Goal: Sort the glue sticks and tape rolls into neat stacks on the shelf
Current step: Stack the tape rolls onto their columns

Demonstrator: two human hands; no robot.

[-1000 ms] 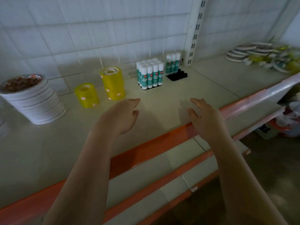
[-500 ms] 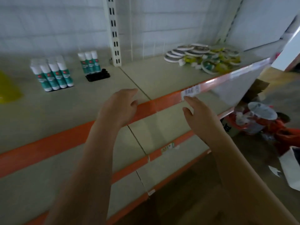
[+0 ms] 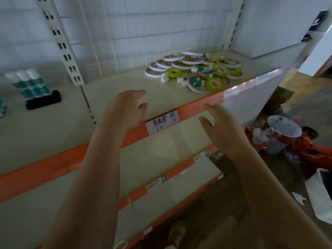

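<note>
A loose pile of white tape rolls, yellow tape rolls and fallen glue sticks lies at the right end of the shelf. Three upright green glue sticks stand at the far left beside a black item. My left hand hovers over the shelf's front part, fingers relaxed, holding nothing. My right hand hangs in front of the orange shelf edge, fingers extended and empty. Both hands are short of the pile.
A handwritten price label sits on the orange edge between my hands. A slotted upright divides the shelf bays. Lower shelves lie below. On the floor at right are a white bucket, orange bags and a white bin.
The view has swung right, away from the stacked yellow rolls and glue sticks. The loose pile is now nearer, and both empty hands have moved right toward it.
</note>
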